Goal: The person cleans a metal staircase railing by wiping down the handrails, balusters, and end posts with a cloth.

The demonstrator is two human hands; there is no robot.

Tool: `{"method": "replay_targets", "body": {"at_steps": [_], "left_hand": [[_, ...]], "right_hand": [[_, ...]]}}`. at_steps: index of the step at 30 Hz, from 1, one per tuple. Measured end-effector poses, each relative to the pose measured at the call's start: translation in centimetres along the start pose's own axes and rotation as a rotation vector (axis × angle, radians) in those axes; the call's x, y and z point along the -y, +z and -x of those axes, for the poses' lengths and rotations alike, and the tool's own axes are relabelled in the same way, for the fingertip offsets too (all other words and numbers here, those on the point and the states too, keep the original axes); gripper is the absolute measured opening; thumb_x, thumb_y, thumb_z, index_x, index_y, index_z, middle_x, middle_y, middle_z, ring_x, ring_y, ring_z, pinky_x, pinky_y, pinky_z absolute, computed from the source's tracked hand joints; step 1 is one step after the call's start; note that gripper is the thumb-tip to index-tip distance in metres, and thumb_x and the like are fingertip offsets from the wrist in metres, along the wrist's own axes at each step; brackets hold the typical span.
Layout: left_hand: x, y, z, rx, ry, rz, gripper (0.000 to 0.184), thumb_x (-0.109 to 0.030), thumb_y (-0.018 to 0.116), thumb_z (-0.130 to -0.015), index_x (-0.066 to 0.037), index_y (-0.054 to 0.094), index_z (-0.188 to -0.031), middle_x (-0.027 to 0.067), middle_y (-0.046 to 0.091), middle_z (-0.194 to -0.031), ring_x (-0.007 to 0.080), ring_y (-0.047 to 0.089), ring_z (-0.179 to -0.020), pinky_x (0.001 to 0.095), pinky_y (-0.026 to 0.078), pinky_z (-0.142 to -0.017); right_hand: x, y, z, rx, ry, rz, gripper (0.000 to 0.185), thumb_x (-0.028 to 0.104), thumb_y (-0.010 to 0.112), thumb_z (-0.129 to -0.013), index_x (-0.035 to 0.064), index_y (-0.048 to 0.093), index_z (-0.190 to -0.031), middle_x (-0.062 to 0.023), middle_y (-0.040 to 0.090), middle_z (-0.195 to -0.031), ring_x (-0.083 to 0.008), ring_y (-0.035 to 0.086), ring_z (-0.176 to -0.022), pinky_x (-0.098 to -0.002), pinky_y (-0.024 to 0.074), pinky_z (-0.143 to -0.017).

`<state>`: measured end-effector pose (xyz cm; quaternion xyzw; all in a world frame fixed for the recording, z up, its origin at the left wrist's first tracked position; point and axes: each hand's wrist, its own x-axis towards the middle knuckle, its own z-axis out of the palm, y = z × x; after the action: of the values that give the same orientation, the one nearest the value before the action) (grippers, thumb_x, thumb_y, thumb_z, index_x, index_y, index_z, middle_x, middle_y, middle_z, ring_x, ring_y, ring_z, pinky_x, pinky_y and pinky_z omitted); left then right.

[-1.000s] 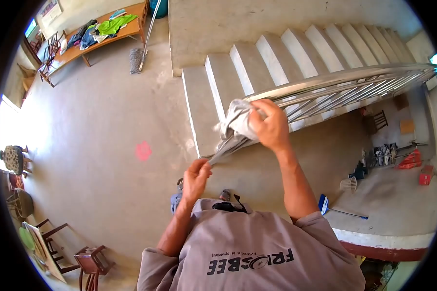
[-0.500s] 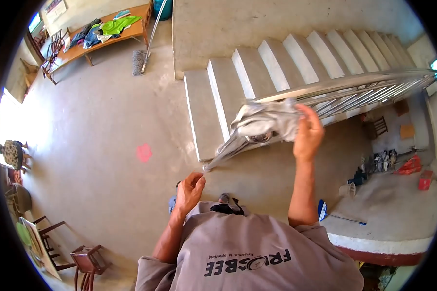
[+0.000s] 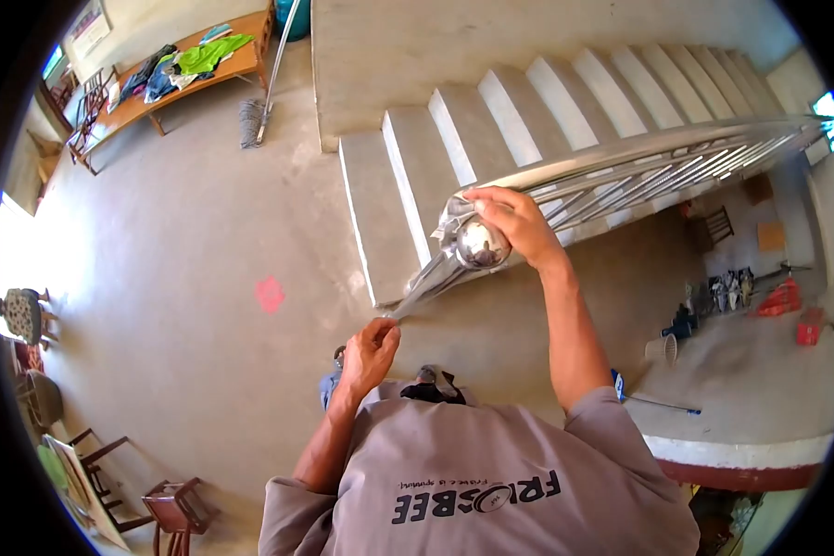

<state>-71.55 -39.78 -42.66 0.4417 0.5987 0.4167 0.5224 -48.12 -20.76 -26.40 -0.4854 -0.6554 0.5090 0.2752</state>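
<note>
A steel ball [image 3: 483, 243] caps the post at the lower end of the metal handrail [image 3: 612, 153]. My right hand [image 3: 521, 227] is closed on a grey cloth [image 3: 453, 215], pressing it against the rail end beside the ball. Part of the cloth is hidden behind the ball and the fingers. Lower down, my left hand [image 3: 371, 354] hangs in front of my body with curled fingers and no object visible in them. In the picture it lies close to the foot of the post [image 3: 408, 306]; whether they touch I cannot tell.
Concrete stairs [image 3: 454, 130] rise to the right behind the rail. A wooden bench [image 3: 185, 69] with clothes stands far left, a mop [image 3: 251, 123] near it. A stool [image 3: 173, 505] is at lower left. A blue broom [image 3: 618, 383] and white basket [image 3: 662, 349] lie right.
My right hand has moved left and down onto the rail end. The cloth, spread out over the ball before, is now bunched beside it, leaving the ball exposed. My left hand has shifted slightly.
</note>
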Motion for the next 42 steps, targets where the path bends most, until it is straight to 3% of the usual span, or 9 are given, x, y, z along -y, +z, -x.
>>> {"method": "replay_targets", "body": {"at_steps": [4, 10, 13, 15, 18, 20, 26, 36, 42], "left_hand": [[-0.6, 0.4, -0.3, 0.008, 0.037, -0.027, 0.031, -0.022, 0.064, -0.093, 0.004, 0.066, -0.109, 0.0160, 0.072, -0.086, 0.0178, 0.069, -0.079, 0.0311, 0.054, -0.073], [1.4, 0.1, 0.0, -0.043, -0.013, -0.052, 0.030, -0.021, 0.064, -0.093, 0.004, 0.067, -0.108, 0.0169, 0.072, -0.085, 0.0199, 0.069, -0.078, 0.0320, 0.054, -0.073], [-0.1, 0.5, -0.6, -0.019, -0.002, -0.109, 0.029, -0.020, 0.064, -0.092, 0.004, 0.067, -0.107, 0.0172, 0.071, -0.084, 0.0214, 0.069, -0.077, 0.0327, 0.054, -0.072], [-1.8, 0.9, -1.2, 0.002, 0.017, -0.165, 0.028, -0.020, 0.064, -0.091, 0.003, 0.067, -0.107, 0.0174, 0.071, -0.083, 0.0222, 0.069, -0.076, 0.0332, 0.054, -0.071], [-2.9, 1.8, -1.8, 0.060, 0.050, -0.161, 0.031, -0.019, 0.060, -0.093, 0.006, 0.065, -0.110, 0.0131, 0.069, -0.080, 0.0151, 0.064, -0.075, 0.0314, 0.052, -0.070], [-2.8, 2.1, -2.1, 0.053, 0.095, -0.125, 0.026, -0.020, 0.063, -0.091, 0.000, 0.066, -0.107, 0.0180, 0.070, -0.085, 0.0261, 0.070, -0.076, 0.0360, 0.054, -0.071], [-1.3, 1.5, -1.2, 0.028, 0.072, -0.181, 0.025, -0.019, 0.064, -0.090, 0.000, 0.066, -0.106, 0.0189, 0.070, -0.087, 0.0301, 0.070, -0.078, 0.0372, 0.054, -0.073], [-2.1, 1.7, -1.2, 0.043, 0.118, -0.250, 0.025, -0.019, 0.064, -0.090, -0.001, 0.067, -0.106, 0.0192, 0.071, -0.089, 0.0311, 0.071, -0.081, 0.0379, 0.055, -0.074], [-1.9, 1.3, -1.0, 0.053, 0.113, -0.246, 0.028, -0.021, 0.062, -0.092, 0.001, 0.066, -0.110, 0.0209, 0.069, -0.090, 0.0273, 0.068, -0.076, 0.0361, 0.053, -0.073]], "right_hand": [[-3.3, 2.5, 2.4, -0.357, -0.196, -0.200, 0.033, 0.025, 0.050, -0.102, 0.0031, 0.064, -0.123, 0.0034, 0.048, -0.072, -0.0050, 0.045, -0.061, -0.0223, 0.0384, -0.057], [1.3, 5.7, 7.0, -0.443, -0.637, 0.808, 0.039, 0.010, 0.053, -0.092, 0.0056, 0.061, -0.130, -0.0133, 0.057, -0.129, -0.0285, 0.045, -0.128, -0.0432, 0.0370, -0.108], [1.9, 5.9, 5.4, -0.200, -0.557, 0.554, 0.048, 0.002, 0.054, -0.085, 0.0098, 0.060, -0.132, -0.0103, 0.063, -0.117, -0.0330, 0.056, -0.114, -0.0514, 0.0356, -0.105], [3.3, 5.0, 3.6, -0.316, -0.731, 0.976, 0.047, 0.004, 0.057, -0.084, 0.0094, 0.061, -0.131, -0.0109, 0.065, -0.110, -0.0338, 0.061, -0.099, -0.0437, 0.0458, -0.092], [3.2, 3.4, 1.4, -0.317, -0.686, 0.619, 0.048, 0.003, 0.059, -0.086, 0.0081, 0.058, -0.133, -0.0091, 0.067, -0.113, -0.0229, 0.064, -0.098, -0.0335, 0.0492, -0.085], [2.4, 1.4, 0.9, -0.059, -0.092, 0.145, 0.035, 0.021, 0.060, -0.095, 0.0079, 0.062, -0.127, -0.0050, 0.066, -0.106, -0.0152, 0.061, -0.096, -0.0330, 0.0486, -0.081], [-8.7, 3.0, 2.1, -0.417, -0.098, -0.749, 0.039, 0.028, 0.047, -0.103, 0.0024, 0.056, -0.131, -0.0033, 0.062, -0.118, -0.0121, 0.059, -0.106, -0.0293, 0.0505, -0.088], [-15.1, 6.2, 2.0, -0.440, 0.204, -0.736, 0.029, 0.016, 0.049, -0.098, 0.0093, 0.058, -0.125, -0.0014, 0.064, -0.106, -0.0109, 0.059, -0.087, -0.0263, 0.0464, -0.079], [-10.9, 6.1, 3.9, -0.336, -0.003, -0.869, 0.031, 0.022, 0.051, -0.099, 0.0085, 0.057, -0.127, -0.0009, 0.064, -0.116, -0.0098, 0.061, -0.100, -0.0266, 0.0485, -0.080]]}}
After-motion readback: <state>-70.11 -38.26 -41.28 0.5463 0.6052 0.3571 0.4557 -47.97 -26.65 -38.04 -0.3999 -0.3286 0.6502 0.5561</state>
